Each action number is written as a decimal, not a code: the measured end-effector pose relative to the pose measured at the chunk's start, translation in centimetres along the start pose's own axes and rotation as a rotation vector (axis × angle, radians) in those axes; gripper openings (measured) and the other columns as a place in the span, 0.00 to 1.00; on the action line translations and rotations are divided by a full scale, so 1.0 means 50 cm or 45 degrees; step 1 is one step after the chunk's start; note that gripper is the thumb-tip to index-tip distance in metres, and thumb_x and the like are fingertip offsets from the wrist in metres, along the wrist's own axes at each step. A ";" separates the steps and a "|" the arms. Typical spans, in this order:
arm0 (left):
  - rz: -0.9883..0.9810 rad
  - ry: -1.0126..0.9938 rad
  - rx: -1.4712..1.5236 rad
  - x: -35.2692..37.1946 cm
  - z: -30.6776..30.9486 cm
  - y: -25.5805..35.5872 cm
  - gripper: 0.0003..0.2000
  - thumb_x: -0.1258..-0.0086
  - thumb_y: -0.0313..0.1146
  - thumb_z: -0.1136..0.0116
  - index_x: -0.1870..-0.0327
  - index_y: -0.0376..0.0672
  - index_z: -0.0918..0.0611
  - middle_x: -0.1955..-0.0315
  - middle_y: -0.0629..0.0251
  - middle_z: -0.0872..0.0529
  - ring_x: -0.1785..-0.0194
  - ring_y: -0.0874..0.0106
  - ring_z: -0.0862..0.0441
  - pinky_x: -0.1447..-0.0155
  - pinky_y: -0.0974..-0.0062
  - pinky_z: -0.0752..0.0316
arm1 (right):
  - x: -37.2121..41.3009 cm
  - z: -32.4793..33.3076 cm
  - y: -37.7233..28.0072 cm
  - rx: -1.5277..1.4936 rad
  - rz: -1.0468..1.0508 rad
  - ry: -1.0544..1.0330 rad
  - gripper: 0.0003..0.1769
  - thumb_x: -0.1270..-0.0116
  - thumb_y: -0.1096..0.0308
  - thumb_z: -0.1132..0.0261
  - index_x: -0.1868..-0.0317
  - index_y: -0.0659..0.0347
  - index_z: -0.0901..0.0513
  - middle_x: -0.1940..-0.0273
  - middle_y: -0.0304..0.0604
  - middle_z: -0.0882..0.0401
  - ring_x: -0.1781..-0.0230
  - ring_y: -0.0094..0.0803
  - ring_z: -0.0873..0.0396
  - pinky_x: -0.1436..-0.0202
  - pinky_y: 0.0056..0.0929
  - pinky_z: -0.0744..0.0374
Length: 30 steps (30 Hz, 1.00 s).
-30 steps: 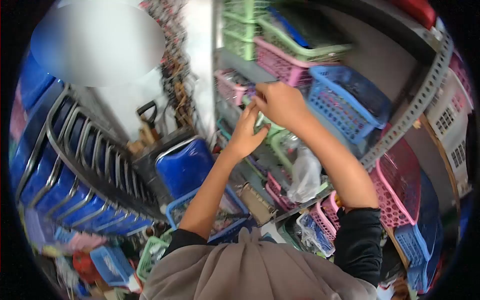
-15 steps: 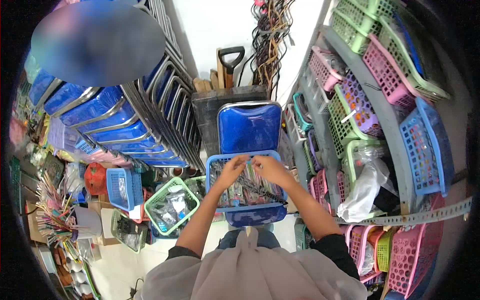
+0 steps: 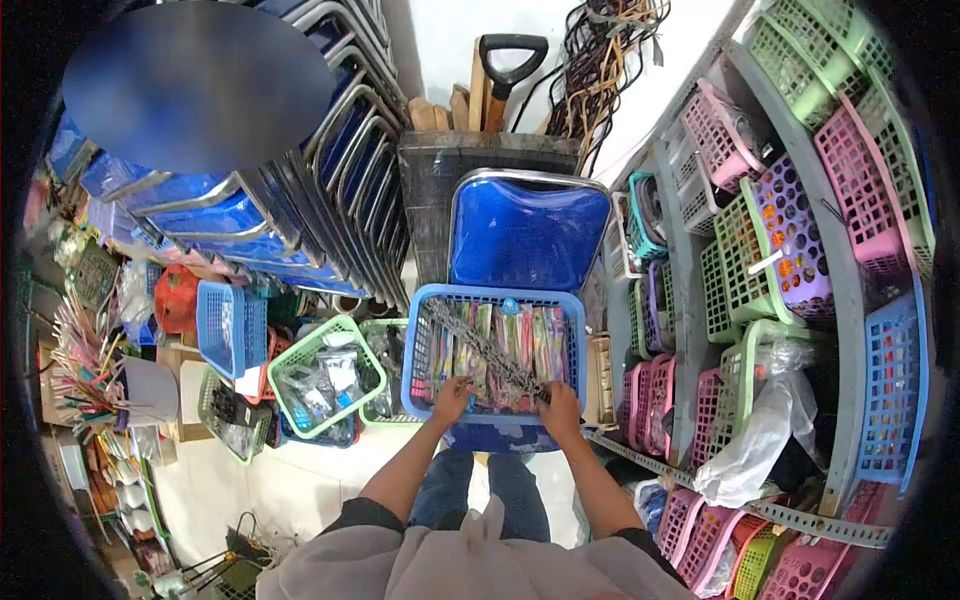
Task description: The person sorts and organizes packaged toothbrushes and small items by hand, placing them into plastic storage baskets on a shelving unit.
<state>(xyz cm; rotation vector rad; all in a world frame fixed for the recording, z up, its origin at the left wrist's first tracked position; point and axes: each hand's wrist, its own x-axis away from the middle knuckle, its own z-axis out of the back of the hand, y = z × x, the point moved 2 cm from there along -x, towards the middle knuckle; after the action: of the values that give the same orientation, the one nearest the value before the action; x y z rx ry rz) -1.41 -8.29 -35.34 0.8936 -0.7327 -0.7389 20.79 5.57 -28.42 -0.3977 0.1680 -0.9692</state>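
Note:
A blue plastic basket [image 3: 497,291] rests on the seat of a blue padded chair [image 3: 530,235] in front of me. Many slim packets in pink, green and yellow [image 3: 490,335] stand packed inside it. A dark patterned strip [image 3: 485,349] lies slantwise over them, from the far left corner to the near right. My right hand [image 3: 560,410] is closed around the strip's near end, by the front rim. At the near left of the basket, my left hand [image 3: 452,399] has its fingers pinched together among the packets; what they hold is too small to make out.
Stacked blue metal-framed chairs [image 3: 345,150] rise at the left. A green basket [image 3: 330,395] of bagged goods sits on the left side. A grey shelf rack [image 3: 690,330] with coloured baskets lines the right. Behind the chair stand a black bin [image 3: 425,210] and a shovel handle [image 3: 512,62].
Both hands have drawn back from over the basket's far side to its near edge and moved apart. The view has shifted, and more of the packets and strip shows.

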 end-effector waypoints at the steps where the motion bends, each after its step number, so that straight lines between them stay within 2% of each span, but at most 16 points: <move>1: -0.070 0.019 -0.046 0.002 0.000 -0.012 0.16 0.32 0.34 0.43 0.46 0.36 0.21 0.62 0.55 0.15 0.59 0.64 0.17 0.53 0.67 0.23 | 0.003 -0.007 0.007 0.001 0.003 -0.012 0.17 0.43 0.64 0.32 0.55 0.61 0.22 0.57 0.53 0.20 0.54 0.51 0.22 0.51 0.46 0.27; 2: 0.211 -0.146 0.031 -0.008 -0.003 -0.035 0.18 0.38 0.31 0.44 0.47 0.38 0.23 0.58 0.50 0.19 0.59 0.56 0.22 0.51 0.63 0.27 | 0.005 -0.016 0.017 -0.099 -0.101 -0.092 0.18 0.44 0.63 0.32 0.55 0.61 0.22 0.58 0.52 0.19 0.54 0.50 0.22 0.52 0.46 0.27; 3: 0.221 -0.145 0.034 -0.009 -0.006 -0.042 0.18 0.38 0.31 0.44 0.47 0.38 0.23 0.58 0.50 0.19 0.59 0.56 0.22 0.51 0.63 0.27 | 0.009 -0.026 0.027 -0.198 -0.208 -0.172 0.18 0.44 0.63 0.31 0.55 0.61 0.22 0.58 0.51 0.19 0.55 0.50 0.21 0.53 0.45 0.26; 5: -0.082 0.137 -0.295 -0.019 -0.004 -0.042 0.21 0.39 0.32 0.43 0.44 0.36 0.24 0.52 0.47 0.21 0.52 0.51 0.23 0.44 0.60 0.29 | 0.009 -0.041 0.038 -0.201 -0.214 -0.164 0.18 0.44 0.62 0.30 0.55 0.61 0.21 0.58 0.51 0.19 0.55 0.50 0.21 0.53 0.45 0.26; 6: -0.078 0.140 -0.294 -0.024 -0.007 -0.044 0.21 0.39 0.32 0.43 0.44 0.36 0.24 0.52 0.47 0.21 0.52 0.51 0.23 0.44 0.60 0.29 | 0.010 -0.044 0.040 -0.205 -0.225 -0.150 0.18 0.44 0.61 0.30 0.55 0.61 0.21 0.58 0.50 0.18 0.56 0.49 0.20 0.54 0.44 0.26; 8: -0.069 0.137 -0.151 -0.035 -0.017 -0.047 0.27 0.41 0.34 0.40 0.40 0.36 0.28 0.46 0.44 0.24 0.43 0.48 0.26 0.37 0.58 0.33 | 0.024 -0.046 0.043 -0.203 -0.201 -0.088 0.19 0.43 0.61 0.30 0.55 0.61 0.21 0.58 0.51 0.18 0.57 0.50 0.20 0.54 0.44 0.26; 12: 0.089 0.050 -0.196 -0.055 -0.021 -0.005 0.34 0.44 0.38 0.36 0.36 0.34 0.32 0.44 0.42 0.24 0.40 0.47 0.27 0.36 0.58 0.34 | 0.033 -0.029 0.041 -0.343 -0.172 0.045 0.20 0.41 0.59 0.30 0.54 0.63 0.21 0.59 0.54 0.19 0.58 0.52 0.20 0.54 0.43 0.24; 16: 0.185 0.214 -0.225 -0.088 -0.036 -0.031 0.40 0.48 0.42 0.31 0.36 0.30 0.34 0.47 0.40 0.22 0.44 0.50 0.24 0.39 0.58 0.31 | 0.038 -0.032 0.057 -0.404 -0.249 0.095 0.20 0.39 0.59 0.31 0.53 0.65 0.22 0.60 0.54 0.19 0.59 0.49 0.20 0.55 0.40 0.24; 18: 0.250 0.242 -0.285 -0.111 -0.037 -0.040 0.43 0.48 0.44 0.28 0.35 0.29 0.35 0.49 0.40 0.21 0.46 0.52 0.21 0.42 0.59 0.29 | 0.041 -0.037 0.069 -0.603 -0.264 0.142 0.18 0.37 0.63 0.31 0.53 0.66 0.23 0.63 0.50 0.19 0.62 0.38 0.20 0.58 0.34 0.24; 20: 0.598 -0.176 -0.067 -0.133 -0.048 -0.054 0.43 0.48 0.46 0.27 0.36 0.28 0.34 0.50 0.45 0.20 0.47 0.57 0.21 0.44 0.63 0.28 | 0.045 -0.042 0.078 -0.700 -0.312 0.100 0.17 0.37 0.64 0.31 0.54 0.66 0.23 0.64 0.47 0.20 0.64 0.33 0.22 0.59 0.31 0.25; 24: 0.617 -0.129 0.165 -0.115 -0.042 0.016 0.39 0.44 0.41 0.30 0.37 0.27 0.35 0.46 0.43 0.23 0.43 0.56 0.24 0.43 0.63 0.28 | 0.056 -0.030 0.071 -0.909 -0.387 0.110 0.13 0.36 0.67 0.31 0.58 0.66 0.24 0.69 0.39 0.23 0.68 0.22 0.28 0.64 0.24 0.27; 26: 0.730 -0.075 0.547 -0.099 -0.045 0.035 0.46 0.44 0.44 0.29 0.31 0.29 0.43 0.41 0.45 0.28 0.39 0.59 0.28 0.45 0.59 0.26 | 0.069 -0.007 0.065 -0.950 -0.445 0.064 0.16 0.38 0.64 0.30 0.58 0.66 0.23 0.70 0.42 0.22 0.69 0.26 0.26 0.63 0.28 0.26; 27: 0.711 -0.077 0.553 -0.087 -0.040 0.050 0.46 0.44 0.44 0.29 0.31 0.29 0.43 0.41 0.45 0.28 0.39 0.59 0.28 0.45 0.59 0.26 | 0.071 0.009 0.062 -0.988 -0.490 0.008 0.18 0.40 0.61 0.29 0.59 0.65 0.22 0.71 0.45 0.21 0.70 0.30 0.24 0.62 0.32 0.25; 28: 0.684 -0.112 0.765 -0.079 -0.021 0.088 0.43 0.43 0.39 0.30 0.31 0.31 0.43 0.41 0.46 0.28 0.39 0.60 0.28 0.43 0.59 0.27 | 0.079 0.030 0.054 -0.967 -0.410 0.068 0.17 0.40 0.61 0.28 0.61 0.65 0.22 0.72 0.43 0.21 0.71 0.26 0.26 0.64 0.30 0.26; 29: 0.671 -0.151 0.967 -0.061 -0.001 0.108 0.41 0.41 0.34 0.32 0.31 0.34 0.44 0.40 0.46 0.28 0.39 0.61 0.28 0.41 0.59 0.29 | 0.088 0.033 0.050 -0.976 -0.396 0.086 0.14 0.37 0.67 0.30 0.67 0.66 0.26 0.76 0.34 0.30 0.73 0.19 0.35 0.69 0.22 0.32; 30: 0.631 -0.148 0.965 -0.045 0.024 0.136 0.41 0.41 0.34 0.32 0.31 0.34 0.44 0.40 0.46 0.28 0.39 0.61 0.28 0.41 0.59 0.29 | 0.094 0.057 0.032 -1.014 -0.368 0.078 0.13 0.37 0.67 0.31 0.68 0.66 0.26 0.76 0.33 0.30 0.73 0.19 0.36 0.70 0.22 0.33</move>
<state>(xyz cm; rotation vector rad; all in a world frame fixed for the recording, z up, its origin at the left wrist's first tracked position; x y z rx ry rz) -1.90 -4.08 -29.45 1.2793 -1.3197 -0.0472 25.53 3.21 -26.27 -1.1461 0.5699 -1.1763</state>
